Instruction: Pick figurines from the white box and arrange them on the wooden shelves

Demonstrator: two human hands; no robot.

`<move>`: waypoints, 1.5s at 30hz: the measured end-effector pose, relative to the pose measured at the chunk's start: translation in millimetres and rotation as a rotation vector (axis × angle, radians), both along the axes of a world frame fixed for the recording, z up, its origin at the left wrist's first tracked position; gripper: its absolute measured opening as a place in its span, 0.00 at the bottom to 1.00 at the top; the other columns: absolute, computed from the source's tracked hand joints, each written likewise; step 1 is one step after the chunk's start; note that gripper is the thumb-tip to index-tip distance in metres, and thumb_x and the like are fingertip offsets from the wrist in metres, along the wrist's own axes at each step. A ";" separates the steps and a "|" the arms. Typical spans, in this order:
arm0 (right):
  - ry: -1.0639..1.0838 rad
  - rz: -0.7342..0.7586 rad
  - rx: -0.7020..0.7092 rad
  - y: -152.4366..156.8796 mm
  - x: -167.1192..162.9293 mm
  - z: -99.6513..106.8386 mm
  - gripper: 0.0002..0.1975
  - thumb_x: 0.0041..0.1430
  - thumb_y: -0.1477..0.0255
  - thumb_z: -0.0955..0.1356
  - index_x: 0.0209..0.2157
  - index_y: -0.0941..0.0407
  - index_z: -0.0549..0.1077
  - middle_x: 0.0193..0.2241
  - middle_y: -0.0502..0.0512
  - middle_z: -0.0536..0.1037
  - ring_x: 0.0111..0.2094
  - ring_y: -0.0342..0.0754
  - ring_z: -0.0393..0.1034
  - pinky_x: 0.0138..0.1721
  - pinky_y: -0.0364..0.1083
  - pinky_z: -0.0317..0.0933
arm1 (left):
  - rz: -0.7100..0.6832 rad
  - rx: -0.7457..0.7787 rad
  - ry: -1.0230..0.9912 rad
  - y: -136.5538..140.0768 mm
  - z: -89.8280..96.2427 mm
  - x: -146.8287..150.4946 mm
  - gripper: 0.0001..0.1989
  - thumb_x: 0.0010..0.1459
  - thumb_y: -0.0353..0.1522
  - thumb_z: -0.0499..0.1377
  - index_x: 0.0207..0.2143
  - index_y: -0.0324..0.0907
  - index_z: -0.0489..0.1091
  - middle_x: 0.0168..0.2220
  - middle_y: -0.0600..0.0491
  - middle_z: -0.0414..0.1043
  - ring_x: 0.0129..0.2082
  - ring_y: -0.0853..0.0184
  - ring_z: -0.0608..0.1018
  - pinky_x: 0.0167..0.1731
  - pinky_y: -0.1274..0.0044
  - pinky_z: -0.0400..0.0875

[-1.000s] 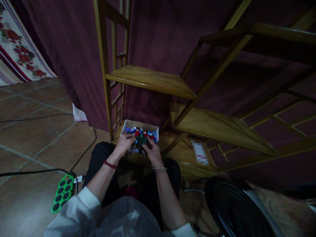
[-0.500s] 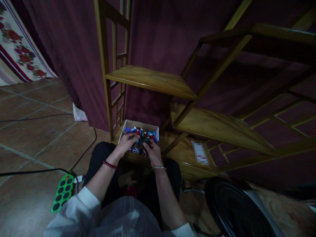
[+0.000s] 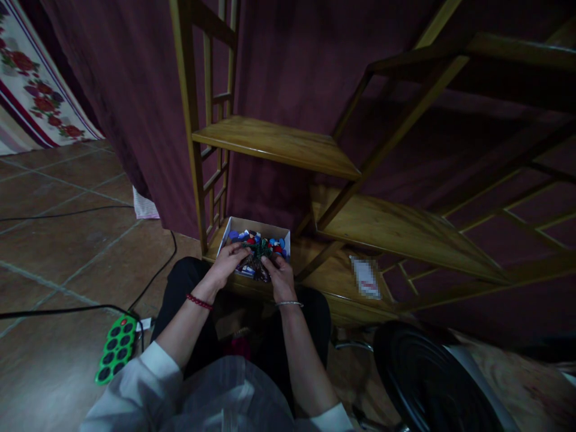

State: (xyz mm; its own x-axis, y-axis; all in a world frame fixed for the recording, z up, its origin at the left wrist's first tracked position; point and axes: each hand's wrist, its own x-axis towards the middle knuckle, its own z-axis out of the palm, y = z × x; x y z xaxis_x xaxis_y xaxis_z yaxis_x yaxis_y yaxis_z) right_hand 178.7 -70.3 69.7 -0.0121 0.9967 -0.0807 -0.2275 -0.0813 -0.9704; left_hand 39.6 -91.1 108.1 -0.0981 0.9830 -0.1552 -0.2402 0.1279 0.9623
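A white open box (image 3: pixel 260 225) stands on the lowest wooden shelf, filled with several small colourful items (image 3: pixel 276 243) in blue, red and purple that look like toy figures. Above its front part, a dark green and brown toy-like piece (image 3: pixel 258 254) is held between both hands. My left hand (image 3: pixel 227 263) grips it from the left with the fingertips, a red bead bracelet on the wrist. On the other side my right hand (image 3: pixel 281 276) pinches it with bent fingers. The exact shape of the piece is too dark and small to make out.
A wooden shelf unit (image 3: pixel 274 141) rises in front, against a dark purple curtain (image 3: pixel 288 60). A blurred white item (image 3: pixel 366 278) lies on the low shelf. Left on the tiled floor is a green power strip (image 3: pixel 116 350) with cables. A round black seat (image 3: pixel 434 372) stands right.
The dark green and brown piece has shifted and turned slightly between my fingers. Both hands stay over the box, with only small finger movements.
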 end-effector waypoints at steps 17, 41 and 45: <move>0.011 -0.101 -0.067 4.2 -5.1 -0.4 0.20 0.36 0.64 0.73 0.34 0.56 0.75 0.31 0.53 0.78 0.35 0.52 0.72 0.41 0.50 0.65 | 0.017 -0.059 0.090 0.0 -4.2 -7.3 0.15 0.41 0.38 0.62 0.30 0.37 0.72 0.22 0.55 0.69 0.23 0.72 0.70 0.24 0.81 0.64; -0.049 -0.049 0.046 9.5 -5.5 -5.6 0.18 0.42 0.64 0.70 0.37 0.55 0.74 0.32 0.53 0.77 0.34 0.49 0.71 0.39 0.48 0.64 | -0.063 -0.022 0.120 -2.3 -2.7 -3.9 0.14 0.45 0.36 0.62 0.31 0.34 0.71 0.21 0.54 0.70 0.16 0.76 0.68 0.16 0.83 0.62; -0.090 -0.038 0.065 9.1 -4.3 -7.9 0.19 0.44 0.62 0.68 0.39 0.56 0.74 0.35 0.54 0.77 0.37 0.49 0.70 0.42 0.48 0.62 | -0.007 -0.043 0.089 -0.4 -4.8 -3.5 0.13 0.44 0.36 0.62 0.29 0.34 0.71 0.20 0.54 0.69 0.16 0.76 0.68 0.16 0.83 0.62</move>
